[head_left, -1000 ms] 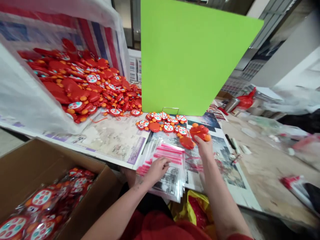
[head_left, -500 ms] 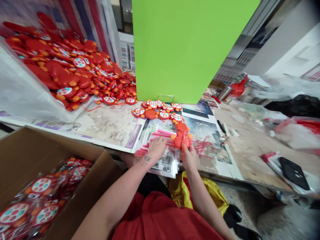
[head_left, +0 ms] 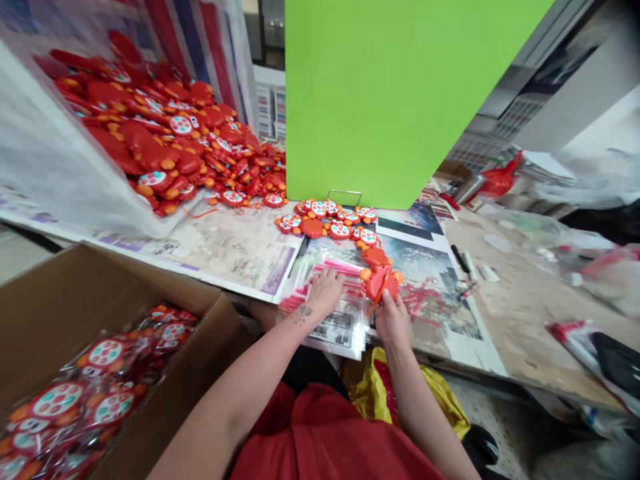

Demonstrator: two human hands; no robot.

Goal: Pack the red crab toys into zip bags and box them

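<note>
My right hand [head_left: 393, 319] grips a red toy [head_left: 384, 283] with orange feet and an orange cord, its plain red back turned up. Another red toy [head_left: 375, 256] lies just beyond it. Flat on a stack of clear plastic bags [head_left: 345, 327] with pink strips rests my left hand [head_left: 326, 291], its fingers stretched out over the strips. Several more toys [head_left: 341, 230], some showing white faces with coloured dots, sit in rows behind the bags.
A large heap of red toys [head_left: 165, 133] spills from a white sack at the left. Bagged toys fill a cardboard box [head_left: 200, 347] beside me. A green panel [head_left: 400, 100] stands at the back. Pink strips [head_left: 423, 300], a marker [head_left: 460, 259] and a black phone-like object [head_left: 620, 360] lie rightward.
The whole view has shifted, so the scene appears further right. The toy in my right hand has tilted slightly. My left hand stays on the bags.
</note>
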